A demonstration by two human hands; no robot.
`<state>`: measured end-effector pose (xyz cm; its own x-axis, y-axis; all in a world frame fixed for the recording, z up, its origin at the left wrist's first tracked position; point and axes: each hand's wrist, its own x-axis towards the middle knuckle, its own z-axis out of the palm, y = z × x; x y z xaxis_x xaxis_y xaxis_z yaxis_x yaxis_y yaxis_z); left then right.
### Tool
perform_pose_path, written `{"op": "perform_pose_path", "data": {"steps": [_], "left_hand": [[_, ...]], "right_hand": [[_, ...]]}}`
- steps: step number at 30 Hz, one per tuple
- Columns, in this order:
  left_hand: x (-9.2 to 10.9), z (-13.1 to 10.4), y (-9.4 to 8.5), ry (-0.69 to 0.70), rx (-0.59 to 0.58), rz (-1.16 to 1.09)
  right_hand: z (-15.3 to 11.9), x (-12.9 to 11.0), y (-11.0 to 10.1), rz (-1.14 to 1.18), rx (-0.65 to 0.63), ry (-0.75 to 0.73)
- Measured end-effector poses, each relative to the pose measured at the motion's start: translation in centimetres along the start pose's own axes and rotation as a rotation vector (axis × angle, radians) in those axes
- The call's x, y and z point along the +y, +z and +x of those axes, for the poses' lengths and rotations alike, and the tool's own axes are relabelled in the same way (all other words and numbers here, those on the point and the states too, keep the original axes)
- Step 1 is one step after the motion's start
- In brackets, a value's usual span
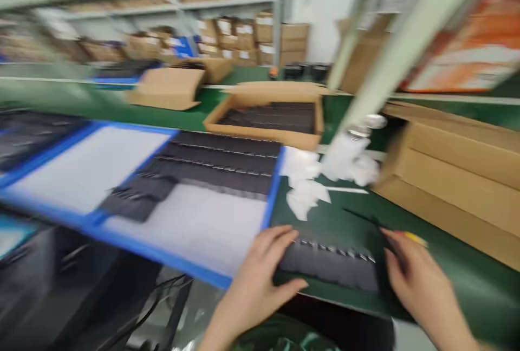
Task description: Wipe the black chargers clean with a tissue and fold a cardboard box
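On the green worktop a row of dark flat pieces (329, 267) with shiny bits along its upper edge lies between my two hands. My left hand (264, 270) is at the row's left end, thumb and fingers apart, with the fingertips by its upper corner. My right hand (418, 280) is closed on a slim black pointed tool (359, 215) just beyond the right end; blur hides its exact kind. Something yellow and red (412, 238) shows behind those fingers. To the left, a blue-edged tray (219, 226) with a white base bears more rows of dark pieces (227, 161).
A carton (215, 118) filled with dark rows stands behind the tray. Crumpled white paper (304, 183) lies near a slanted pale post (377, 80). At right is a large open cardboard box (455, 161). Another blue-edged tray (81, 167) is at left.
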<state>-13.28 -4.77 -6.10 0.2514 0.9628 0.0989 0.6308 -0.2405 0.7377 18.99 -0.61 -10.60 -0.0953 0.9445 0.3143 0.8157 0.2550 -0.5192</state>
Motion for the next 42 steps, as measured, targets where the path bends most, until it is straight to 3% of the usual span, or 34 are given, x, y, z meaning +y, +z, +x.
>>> {"op": "perform_pose_path", "data": {"steps": [4,9,12,15,17,19,21,24,26,32,35,39,42], "left_hand": [[-1.5,0.5,0.3,0.069,0.017,0.139],[-1.7,0.8,0.4,0.106,0.016,0.21],[-1.6,0.8,0.3,0.118,0.008,0.239],[-1.6,0.9,0.3,0.119,0.027,0.229],[-1.4,0.8,0.4,0.097,0.033,0.212],[-1.1,0.8,0.4,0.069,0.026,0.194],[-0.7,0.8,0.3,0.059,0.015,0.181],[-0.3,0.8,0.2,0.067,0.006,0.169],[-0.1,0.8,0.1,0.054,0.002,0.158],[0.5,0.7,-0.1,-0.025,-0.043,0.161],[0.9,0.9,-0.6,0.03,-0.065,0.179],[0.8,1.4,-1.0,0.111,-0.045,0.187],[0.5,1.7,-0.8,0.137,0.004,0.138]], "right_hand": [[-1.0,-1.5,-2.1,0.299,-0.041,0.314],[-1.0,-2.6,-3.5,0.539,-0.114,0.354],[-1.0,-2.5,-4.1,0.874,-0.156,0.396],[-0.2,-2.4,-4.5,1.267,-0.133,0.536],[0.3,-2.4,-4.8,1.348,-0.101,0.598],[0.4,-2.4,-5.3,1.271,-0.037,0.574],[0.0,-2.2,-6.0,1.02,0.005,0.5],[-0.7,-1.7,-6.7,0.576,-0.078,0.419],[-1.0,-1.4,-6.7,0.425,-0.166,0.399],[-0.6,-1.1,-4.7,0.109,-0.172,0.243],[-0.1,-1.0,-4.0,0.021,-0.206,0.164],[1.4,-1.2,-4.8,-0.043,-0.293,0.098],[3.9,-2.2,-6.0,-0.102,-0.227,0.021]]}}
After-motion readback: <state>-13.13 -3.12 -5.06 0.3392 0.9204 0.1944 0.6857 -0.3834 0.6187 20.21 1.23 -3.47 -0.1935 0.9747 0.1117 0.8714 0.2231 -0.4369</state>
